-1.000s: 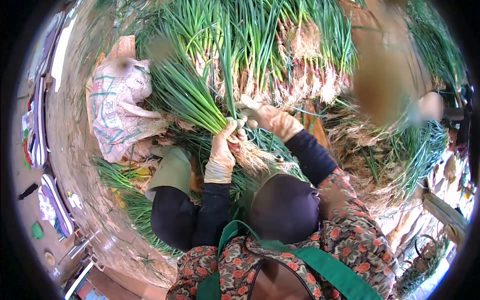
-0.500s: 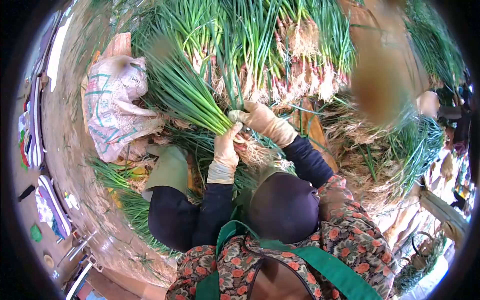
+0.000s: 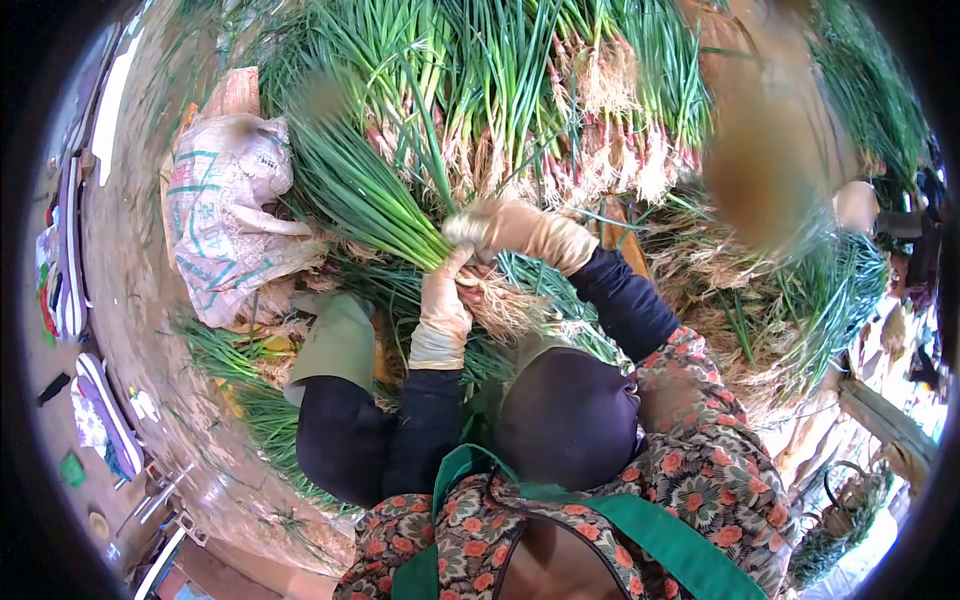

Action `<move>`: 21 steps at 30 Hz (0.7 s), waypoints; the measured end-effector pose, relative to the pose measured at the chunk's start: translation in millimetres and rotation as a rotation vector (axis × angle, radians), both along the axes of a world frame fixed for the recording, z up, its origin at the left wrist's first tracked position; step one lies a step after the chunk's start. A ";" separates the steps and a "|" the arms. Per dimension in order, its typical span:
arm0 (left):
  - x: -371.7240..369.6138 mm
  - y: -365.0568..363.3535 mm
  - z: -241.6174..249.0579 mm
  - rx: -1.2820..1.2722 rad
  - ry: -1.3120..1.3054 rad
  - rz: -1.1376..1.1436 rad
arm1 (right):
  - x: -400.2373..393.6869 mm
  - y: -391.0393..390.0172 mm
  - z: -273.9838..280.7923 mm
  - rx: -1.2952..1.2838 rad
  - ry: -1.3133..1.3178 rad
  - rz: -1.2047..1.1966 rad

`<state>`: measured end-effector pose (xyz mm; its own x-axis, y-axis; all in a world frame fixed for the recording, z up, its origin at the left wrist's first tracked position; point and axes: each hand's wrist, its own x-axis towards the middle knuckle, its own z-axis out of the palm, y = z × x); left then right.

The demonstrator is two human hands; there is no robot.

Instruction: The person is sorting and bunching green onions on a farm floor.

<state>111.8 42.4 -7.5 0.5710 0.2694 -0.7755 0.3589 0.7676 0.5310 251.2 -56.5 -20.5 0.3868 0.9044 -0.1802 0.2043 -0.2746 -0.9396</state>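
Observation:
A thick bunch of green onions [image 3: 385, 215] slants from upper left down to my left hand [image 3: 445, 300], whose gloved fingers are wrapped round it just above the roots. The pale, stringy roots [image 3: 508, 305] stick out on the right of that hand. My right hand [image 3: 495, 228], also gloved, is at the upper right side of the bunch, close above my left hand. Its fingers are smeared by motion, and whether they hold a stalk cannot be made out. Long green leaves pass just above it.
Rows of green onions [image 3: 520, 90] with reddish stems lie beyond my hands. A white woven sack [image 3: 225, 200] is at the left, a rooty heap [image 3: 730, 300] at the right. My knees and a green boot [image 3: 340, 340] are below. A wooden piece [image 3: 622, 245] shows behind my right wrist.
My right hand has shifted slightly left and is now blurred. My left hand has moved a little left with the bunch, and a few upright leaves beside my right hand lean further left.

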 end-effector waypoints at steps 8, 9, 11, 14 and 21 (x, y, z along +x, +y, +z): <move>-1.1 0.7 20.8 -0.299 -0.484 0.225 | 6.8 -35.7 -63.9 -0.403 -0.400 -0.105; -2.3 2.7 18.2 -0.391 -0.591 0.241 | 10.3 -32.2 -39.9 -0.553 -0.433 0.192; 3.7 4.3 34.6 -0.487 -0.545 0.255 | 20.6 -36.5 -30.6 -0.463 -0.561 0.208; 8.3 3.8 34.7 -0.662 -0.466 0.234 | 75.1 -8.8 17.4 -0.384 -0.645 -0.540; 7.9 2.3 36.0 -0.058 -0.221 0.152 | 101.0 24.7 18.4 -0.335 -0.502 -0.440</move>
<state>119.7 44.7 28.5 0.6846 0.3237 -0.6531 0.1177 0.8351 0.5374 352.2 -31.8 -2.1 0.8088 0.5745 -0.1253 0.3919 -0.6855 -0.6137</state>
